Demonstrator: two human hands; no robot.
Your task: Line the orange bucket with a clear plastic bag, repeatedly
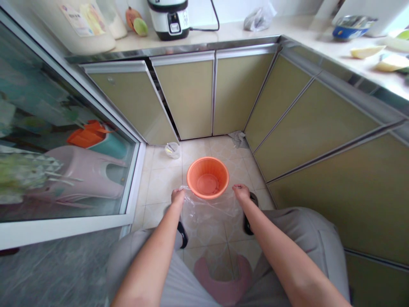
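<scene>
Between my two hands stretches a clear plastic bag [211, 209], thin and see-through, hanging just on the near side of an orange basin [207, 184]. My left hand [178, 196] is closed on the bag's left edge, beside the basin's lower left rim. At the opposite side my right hand [241, 192] pinches the bag's right edge, a little apart from the basin. The basin stands upright on the tiled floor, with a few small dark specks at its bottom.
A small clear plastic tub [172, 150] and a grey cloth [238, 138] lie near the cabinets. Cabinet doors [183, 94] enclose the back and right. A glass sliding door [64, 170] stands at left. Beneath me is a pink stool [223, 288]. A rice cooker [169, 19] sits on the counter.
</scene>
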